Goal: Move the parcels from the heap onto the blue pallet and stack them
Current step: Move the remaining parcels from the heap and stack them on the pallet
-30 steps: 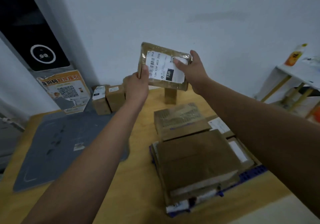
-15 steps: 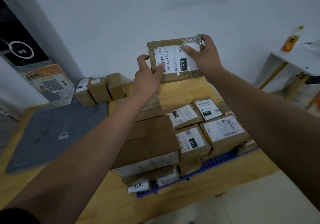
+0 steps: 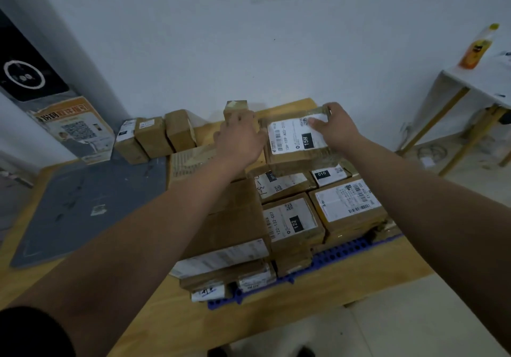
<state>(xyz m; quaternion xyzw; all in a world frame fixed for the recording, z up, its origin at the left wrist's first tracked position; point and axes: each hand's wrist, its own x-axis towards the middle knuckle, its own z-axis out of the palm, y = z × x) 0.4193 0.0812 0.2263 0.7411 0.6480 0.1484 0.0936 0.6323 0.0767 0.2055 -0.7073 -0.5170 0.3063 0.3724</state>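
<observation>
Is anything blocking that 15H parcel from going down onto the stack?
Nothing visible does. The 15H parcel, held by the left hand and right hand, sits directly above the rear parcels on the blue pallet.

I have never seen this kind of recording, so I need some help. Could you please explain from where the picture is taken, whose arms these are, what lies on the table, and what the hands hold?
There is no machine here. A camera worn on a person's head looks forward and down, so the two bare arms are that person's own. A wooden table carries a blue pallet stacked with brown cardboard parcels, one labelled 122. Three small boxes stand at the back, beside a grey mat. The left hand and right hand hold a parcel marked 15H, low over the back of the stack. Whether it already rests there, I cannot tell.
</observation>
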